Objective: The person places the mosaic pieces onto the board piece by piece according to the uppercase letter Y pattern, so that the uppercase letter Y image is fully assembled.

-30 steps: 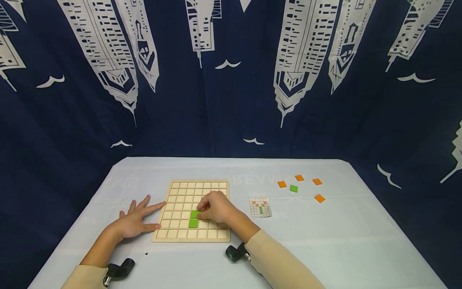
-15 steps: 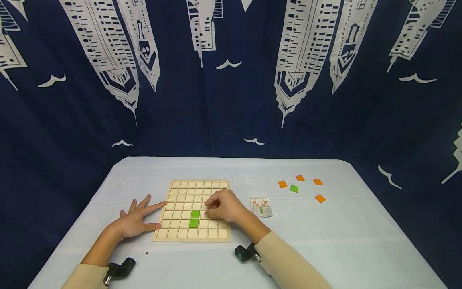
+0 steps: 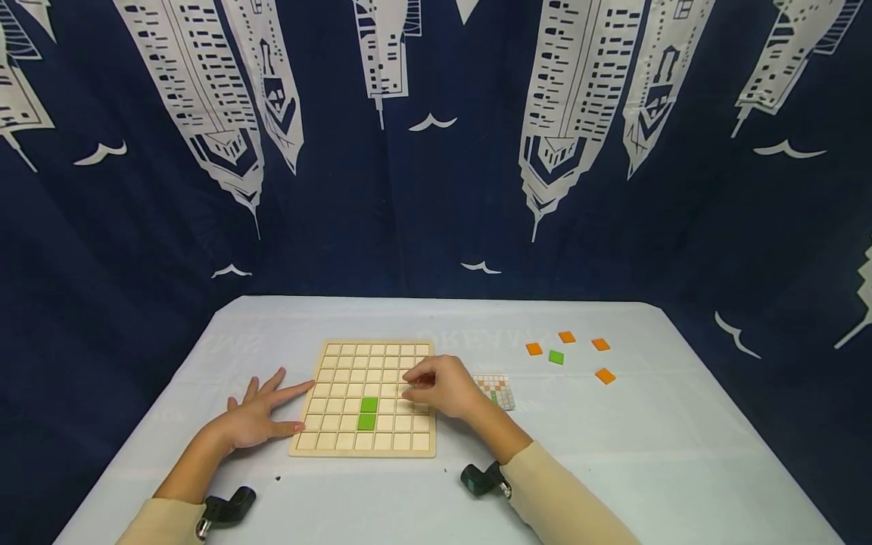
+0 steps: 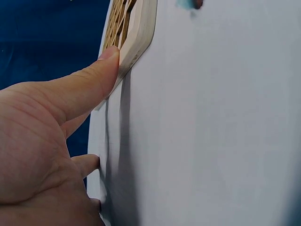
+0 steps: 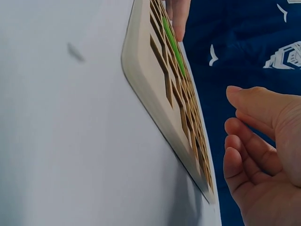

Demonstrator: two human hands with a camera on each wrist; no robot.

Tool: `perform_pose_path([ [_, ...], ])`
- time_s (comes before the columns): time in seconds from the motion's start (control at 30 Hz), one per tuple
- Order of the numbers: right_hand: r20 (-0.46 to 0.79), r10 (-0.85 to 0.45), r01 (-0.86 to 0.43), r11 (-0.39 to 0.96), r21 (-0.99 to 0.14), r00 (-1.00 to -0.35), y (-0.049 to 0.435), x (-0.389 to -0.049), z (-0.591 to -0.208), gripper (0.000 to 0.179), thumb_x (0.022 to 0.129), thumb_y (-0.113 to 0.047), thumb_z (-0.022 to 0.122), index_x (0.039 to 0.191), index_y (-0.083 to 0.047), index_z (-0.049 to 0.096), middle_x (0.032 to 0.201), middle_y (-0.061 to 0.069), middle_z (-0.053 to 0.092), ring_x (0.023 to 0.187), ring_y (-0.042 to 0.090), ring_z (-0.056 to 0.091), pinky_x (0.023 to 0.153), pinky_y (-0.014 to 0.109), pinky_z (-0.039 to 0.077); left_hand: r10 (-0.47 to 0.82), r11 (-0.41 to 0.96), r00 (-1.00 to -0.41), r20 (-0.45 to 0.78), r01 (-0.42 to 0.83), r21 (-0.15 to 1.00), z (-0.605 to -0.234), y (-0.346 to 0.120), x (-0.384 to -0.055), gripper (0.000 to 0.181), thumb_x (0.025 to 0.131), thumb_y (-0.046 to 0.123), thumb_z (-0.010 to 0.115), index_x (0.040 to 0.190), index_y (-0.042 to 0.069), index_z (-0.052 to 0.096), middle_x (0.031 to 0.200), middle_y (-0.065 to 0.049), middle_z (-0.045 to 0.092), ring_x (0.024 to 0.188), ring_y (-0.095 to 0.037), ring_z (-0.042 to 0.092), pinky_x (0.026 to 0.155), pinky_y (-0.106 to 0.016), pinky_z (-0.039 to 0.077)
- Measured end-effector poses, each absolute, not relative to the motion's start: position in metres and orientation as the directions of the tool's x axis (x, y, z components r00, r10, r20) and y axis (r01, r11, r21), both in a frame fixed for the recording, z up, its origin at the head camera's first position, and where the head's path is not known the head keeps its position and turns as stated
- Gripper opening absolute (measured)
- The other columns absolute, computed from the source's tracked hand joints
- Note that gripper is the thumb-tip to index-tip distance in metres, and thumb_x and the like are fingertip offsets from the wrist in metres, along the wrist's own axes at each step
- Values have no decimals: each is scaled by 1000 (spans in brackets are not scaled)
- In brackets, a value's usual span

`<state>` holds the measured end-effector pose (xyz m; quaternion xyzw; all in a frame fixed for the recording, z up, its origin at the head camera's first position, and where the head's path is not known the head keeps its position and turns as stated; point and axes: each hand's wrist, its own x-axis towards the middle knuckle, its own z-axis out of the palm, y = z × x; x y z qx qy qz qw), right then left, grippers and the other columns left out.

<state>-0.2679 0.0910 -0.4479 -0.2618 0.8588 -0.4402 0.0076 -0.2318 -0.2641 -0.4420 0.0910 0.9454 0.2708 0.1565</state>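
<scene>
A pale wooden grid board (image 3: 334, 443) lies on the table, and two green square tiles (image 3: 369, 405) sit in adjoining cells, one above the other. My left hand (image 3: 248, 420) has its fingers spread at the board's left side. Its thumb rests on the edge, as the left wrist view also shows, and the index fingertip touches higher up. Over the board's right side hovers my right hand (image 3: 443, 386), its fingers loosely bent and nothing between them. In the right wrist view, the thumb (image 5: 254, 101) stands apart from the curled fingers. A patterned card (image 3: 502, 393) is partly hidden behind the right hand.
Several orange tiles (image 3: 605, 375) and one green tile (image 3: 556, 357) lie scattered toward the table's back right. A dark blue curtain with a white city print (image 3: 409, 189) hangs behind the white table (image 3: 647, 454). Black cameras (image 3: 230, 506) are worn on both wrists.
My right hand has moved right, away from the green tiles, uncovering the upper one fully and now covering part of the card. The left hand stays in place.
</scene>
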Motion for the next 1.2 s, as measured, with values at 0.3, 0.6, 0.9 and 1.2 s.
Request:
perform_pose_path([
  [0.3,276,-409,-453,441,-775,-870,110,-264,-446,23,84,-13,85,103,-2,80,96,9,77,77,8,62,72,21,55,255,837,-935,-247,85,541,-443,-264,-232,85,82,51,80,155,24,46,167,-34,2,146,-68,-16,101,-90,-12],
  [0.6,319,-362,-461,435,-773,-876,132,-266,-449,24,83,-14,87,104,-5,80,96,7,77,78,9,63,71,23,56,250,841,-935,-252,80,535,-444,-266,-232,86,81,53,80,155,24,46,167,-33,2,146,-68,-15,102,-90,-11],
  [0.9,340,-310,-449,422,-788,-888,155,-266,-447,24,84,-15,86,105,-5,80,103,14,78,84,12,66,76,26,58,243,841,-937,-252,74,536,-443,-266,-231,84,82,51,80,155,25,46,167,-33,3,146,-68,-15,102,-89,-11],
  [1.2,377,-257,-456,445,-771,-890,187,-264,-450,26,82,-14,87,105,-4,80,102,15,77,84,15,67,76,26,59,252,834,-936,-247,80,546,-445,-266,-232,85,82,53,80,155,25,47,167,-33,2,147,-67,-16,102,-89,-12],
])
